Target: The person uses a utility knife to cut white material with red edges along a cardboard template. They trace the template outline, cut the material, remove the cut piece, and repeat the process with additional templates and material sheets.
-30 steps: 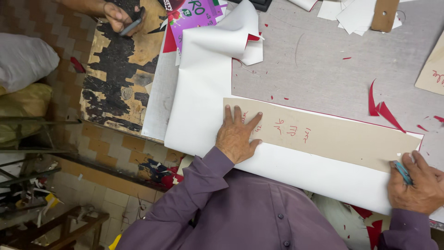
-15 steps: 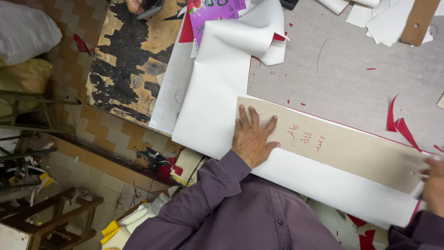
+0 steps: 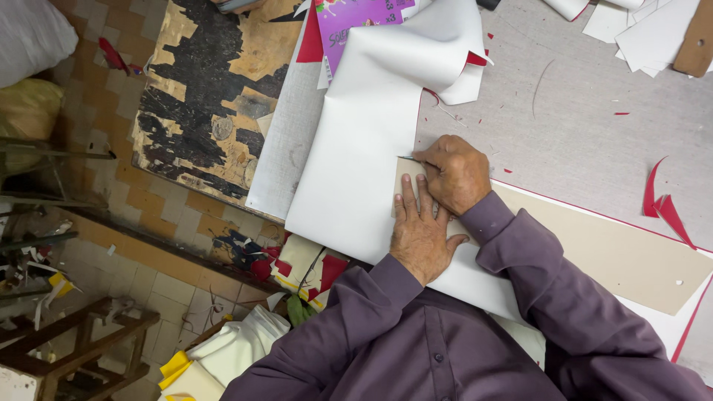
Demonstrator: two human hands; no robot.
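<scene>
Marking step: my left hand (image 3: 418, 236) lies flat, fingers spread, pinning the tan cardboard strip (image 3: 616, 256) on the white sheet (image 3: 356, 156); my right hand (image 3: 454, 172) closed at its end, contents hidden; the next stroke likely needs steady pressure.

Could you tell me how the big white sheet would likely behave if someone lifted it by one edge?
The white sheet would probably flop and sag: its far end already curls over itself. It looks thin, so likely light. The beige card strip lying on it seems stiffer, staying flat.
</scene>
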